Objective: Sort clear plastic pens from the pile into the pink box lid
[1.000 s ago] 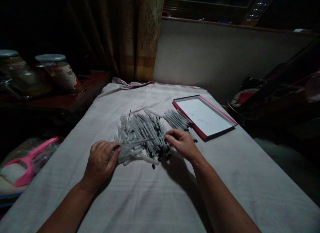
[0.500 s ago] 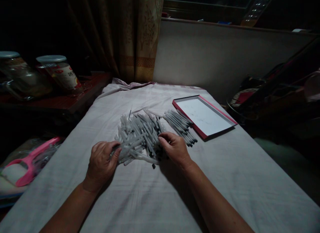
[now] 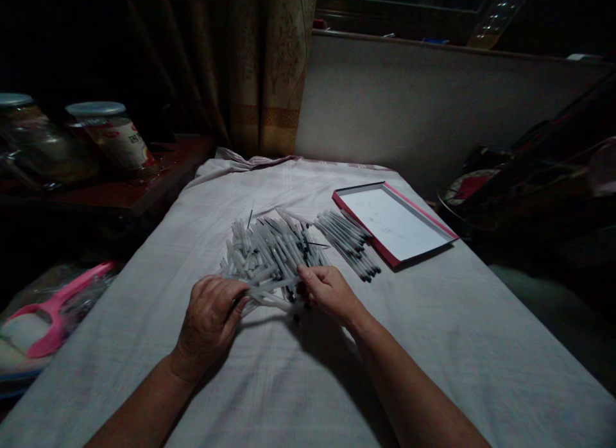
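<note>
My left hand (image 3: 212,316) is closed on the left end of a translucent pen barrel (image 3: 274,284). The fingers of my right hand (image 3: 330,291) pinch its other end, so the barrel lies nearly level between both hands. Just beyond is a loose pile of similar pen barrels (image 3: 260,242), pointing in mixed directions. To the right of the pile, several pens with dark ends (image 3: 346,239) lie side by side in a neater row. A thin dark stick, like a refill (image 3: 317,244), lies on the pile's right edge.
A shallow red-edged box lid (image 3: 399,226) with a white inside lies right of the row on the pale cloth (image 3: 289,384). Jars (image 3: 113,140) stand on a dark red side table at left. Below it is a pink plastic handle (image 3: 62,307). A curtain and wall close off the back.
My left hand has moved right and slightly down, closer to my right hand. My right hand has shifted a little left and down. The barrel now spans between both hands.
</note>
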Tool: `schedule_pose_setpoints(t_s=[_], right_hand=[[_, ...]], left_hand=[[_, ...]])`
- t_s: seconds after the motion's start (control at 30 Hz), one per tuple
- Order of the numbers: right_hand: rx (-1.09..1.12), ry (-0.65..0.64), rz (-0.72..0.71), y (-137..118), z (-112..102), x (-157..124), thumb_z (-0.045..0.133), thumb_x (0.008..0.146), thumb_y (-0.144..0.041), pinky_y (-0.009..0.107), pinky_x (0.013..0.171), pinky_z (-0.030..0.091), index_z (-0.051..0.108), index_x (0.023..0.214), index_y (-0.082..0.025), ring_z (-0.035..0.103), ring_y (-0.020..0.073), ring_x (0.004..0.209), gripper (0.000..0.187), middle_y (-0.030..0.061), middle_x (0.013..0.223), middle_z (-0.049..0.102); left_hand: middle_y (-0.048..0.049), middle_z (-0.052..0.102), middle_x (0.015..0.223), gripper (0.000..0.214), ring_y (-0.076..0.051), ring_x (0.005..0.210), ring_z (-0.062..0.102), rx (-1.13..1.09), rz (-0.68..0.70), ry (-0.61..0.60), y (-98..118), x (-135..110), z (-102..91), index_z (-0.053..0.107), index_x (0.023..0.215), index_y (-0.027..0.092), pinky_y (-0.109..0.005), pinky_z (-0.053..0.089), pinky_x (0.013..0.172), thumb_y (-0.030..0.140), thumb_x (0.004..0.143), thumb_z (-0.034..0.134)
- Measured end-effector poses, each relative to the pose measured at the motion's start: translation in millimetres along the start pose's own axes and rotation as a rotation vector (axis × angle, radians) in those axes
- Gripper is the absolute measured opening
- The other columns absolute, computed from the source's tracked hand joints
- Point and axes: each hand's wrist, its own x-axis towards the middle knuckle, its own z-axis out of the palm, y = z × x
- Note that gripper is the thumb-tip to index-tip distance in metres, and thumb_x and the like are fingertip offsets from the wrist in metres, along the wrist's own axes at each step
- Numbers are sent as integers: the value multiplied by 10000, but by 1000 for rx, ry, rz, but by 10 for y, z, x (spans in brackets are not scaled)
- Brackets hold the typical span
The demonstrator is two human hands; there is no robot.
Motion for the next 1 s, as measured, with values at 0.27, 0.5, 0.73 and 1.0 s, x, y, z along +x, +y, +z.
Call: schedule_pose_setpoints(t_s=[0.27,0.5,0.73,1.0], right_hand=[[125,-45,6,-68,-56,-6,621,730,-656,221,457,287,547,547,-182,387,83,461,513,-39,490,472],[146,-17,13,-132,-92,-21,627,741,-585,226,482,317,570,543,-172,416,90,473,461,-22,500,511],[23,-4,-27,-72,28,-28,514,803,-625,221,463,286,497,513,-189,372,87,473,524,-33,477,439],[-5,405,-278,-41,-361,12,560,832,-468,231,525,393,615,696,-190,482,115,532,314,-24,578,560]], left_hand=[[-28,712,776,188,-181,691,619,26,76,-86,-75,31,-51,615,957,178,-345,445,799,318,986,493],[-18,688,717,275,-170,656,594,-4,102,-136,-82,65,-71,629,858,180,-317,443,743,309,1004,435],[-30,690,721,250,-177,664,598,19,85,-105,-65,60,-49,652,900,179,-326,445,731,329,987,472],[8,579,563,435,-142,541,573,-305,-406,-128,-251,3,-124,576,661,202,-259,466,565,343,1003,348]])
